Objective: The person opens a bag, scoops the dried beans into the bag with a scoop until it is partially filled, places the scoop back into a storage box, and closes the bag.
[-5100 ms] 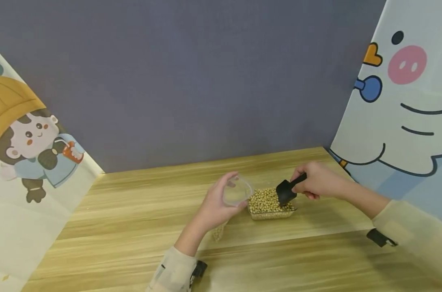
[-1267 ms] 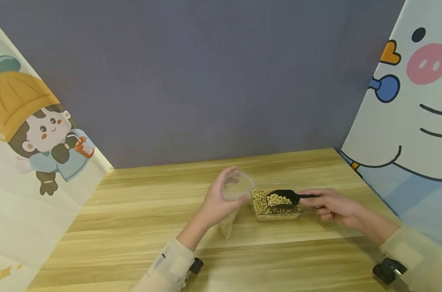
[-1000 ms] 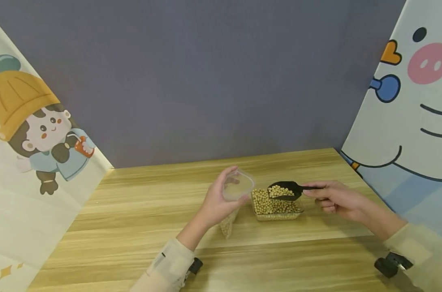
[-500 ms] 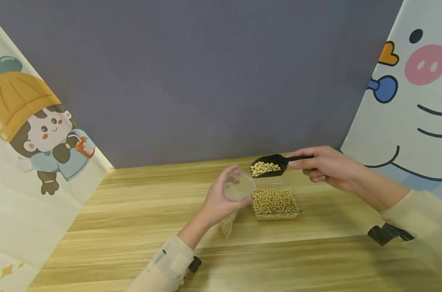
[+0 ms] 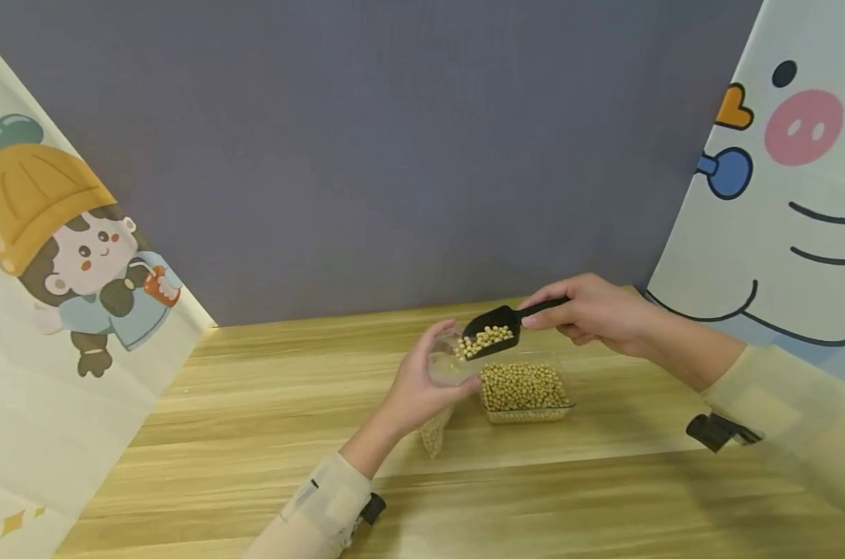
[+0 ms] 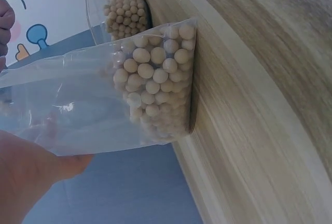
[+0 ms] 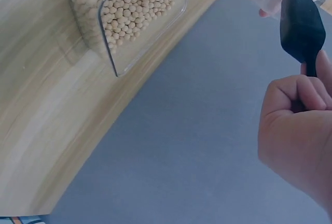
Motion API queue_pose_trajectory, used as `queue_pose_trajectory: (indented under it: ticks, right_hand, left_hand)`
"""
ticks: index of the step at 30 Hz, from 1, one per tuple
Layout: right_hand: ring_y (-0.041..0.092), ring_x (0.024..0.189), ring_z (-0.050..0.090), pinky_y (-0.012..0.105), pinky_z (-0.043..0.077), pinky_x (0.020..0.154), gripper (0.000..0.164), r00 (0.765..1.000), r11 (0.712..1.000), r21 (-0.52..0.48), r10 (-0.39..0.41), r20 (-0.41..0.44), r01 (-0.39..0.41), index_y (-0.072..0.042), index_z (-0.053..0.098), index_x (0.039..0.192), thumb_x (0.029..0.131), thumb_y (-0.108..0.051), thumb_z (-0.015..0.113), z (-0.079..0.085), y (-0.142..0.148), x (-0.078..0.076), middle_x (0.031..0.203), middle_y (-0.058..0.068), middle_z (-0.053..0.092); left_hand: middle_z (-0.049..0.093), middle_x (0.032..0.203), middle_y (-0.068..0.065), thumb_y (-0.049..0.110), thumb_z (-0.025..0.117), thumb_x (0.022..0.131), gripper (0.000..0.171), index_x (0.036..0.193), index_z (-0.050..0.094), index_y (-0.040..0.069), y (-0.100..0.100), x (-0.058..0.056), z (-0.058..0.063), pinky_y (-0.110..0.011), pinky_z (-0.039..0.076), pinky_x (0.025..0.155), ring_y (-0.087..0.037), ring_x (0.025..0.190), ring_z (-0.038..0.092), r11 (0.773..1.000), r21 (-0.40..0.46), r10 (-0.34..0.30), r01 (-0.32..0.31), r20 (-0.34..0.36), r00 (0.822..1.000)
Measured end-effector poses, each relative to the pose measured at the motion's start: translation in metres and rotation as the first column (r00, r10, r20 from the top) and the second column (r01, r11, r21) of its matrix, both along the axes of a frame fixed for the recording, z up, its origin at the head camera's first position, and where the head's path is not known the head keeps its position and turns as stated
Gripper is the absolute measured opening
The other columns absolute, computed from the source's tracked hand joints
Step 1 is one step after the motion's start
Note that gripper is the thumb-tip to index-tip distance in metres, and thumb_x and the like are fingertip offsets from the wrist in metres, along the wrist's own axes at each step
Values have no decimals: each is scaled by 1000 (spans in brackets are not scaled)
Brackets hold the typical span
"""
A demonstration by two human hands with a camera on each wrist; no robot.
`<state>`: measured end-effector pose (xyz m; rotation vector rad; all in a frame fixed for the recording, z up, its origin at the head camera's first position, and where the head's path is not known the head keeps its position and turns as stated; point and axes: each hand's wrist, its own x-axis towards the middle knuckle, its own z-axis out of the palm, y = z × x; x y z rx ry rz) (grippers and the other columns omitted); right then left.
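Note:
My left hand (image 5: 417,388) holds the mouth of a clear plastic bag (image 5: 434,435), its fingers and thumb curved around it. In the left wrist view the bag (image 6: 155,84) stands on the table, with yellowish beans filling its lower part. My right hand (image 5: 600,314) grips the handle of a black scoop (image 5: 507,320). Tilted left, the scoop has its lip at the bag's mouth and beans (image 5: 488,338) slide toward it. From the right wrist only the back of the scoop (image 7: 301,27) shows.
A clear rectangular container (image 5: 530,416) of the same beans sits on the wooden table (image 5: 254,435), right of the bag. A grey wall (image 5: 422,155) rises behind the table. Cartoon-printed panels (image 5: 806,233) flank both sides.
My right hand has lifted the loaded scoop out of the container, carried it up and left, and tipped it at the bag's mouth. My left hand has stayed in place.

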<state>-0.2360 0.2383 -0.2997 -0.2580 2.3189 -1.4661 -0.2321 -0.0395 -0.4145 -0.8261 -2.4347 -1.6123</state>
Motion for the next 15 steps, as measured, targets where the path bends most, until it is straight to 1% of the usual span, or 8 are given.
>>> queue_pose_trajectory:
  ticks: [3, 9, 12, 15]
  right_hand:
    - [13, 47, 24, 28, 28, 45, 50, 1000, 999, 34, 0, -22, 0, -16, 64, 126, 83, -38, 76, 4, -3, 0, 55, -4, 32]
    - [12, 49, 28, 27, 28, 47, 49, 999, 997, 80, -4, -43, 7, -15, 66, 123, 81, -36, 79, 12, -10, 0, 60, -4, 34]
    - [12, 49, 28, 26, 28, 48, 47, 999, 994, 107, -15, -50, 21, -18, 68, 120, 79, -36, 80, 16, -12, 0, 61, -4, 34]
    - [13, 48, 27, 27, 29, 48, 45, 998, 991, 134, -20, -57, 27, -20, 69, 119, 79, -36, 81, 19, -15, 1, 61, -4, 34]
  left_hand:
    - [52, 138, 2, 29, 85, 75, 86, 146, 36, 30, 0, 0, 0, -49, 46, 103, -23, 121, 52, 1000, -2, 5, -5, 0, 1000]
    - [51, 139, 0, 29, 84, 76, 84, 146, 37, 31, 0, 1, 0, -54, 42, 107, -21, 124, 51, 1000, 1, 5, -5, 9, 1000]
    - [51, 140, 1, 30, 84, 76, 84, 146, 37, 31, 0, 1, 1, -54, 41, 107, -22, 124, 51, 1000, 9, 4, -4, 7, 1000]
    - [50, 140, 3, 28, 84, 77, 84, 146, 37, 30, 1, 0, 0, -53, 41, 108, -25, 123, 52, 1000, 20, -7, 7, 5, 1000]
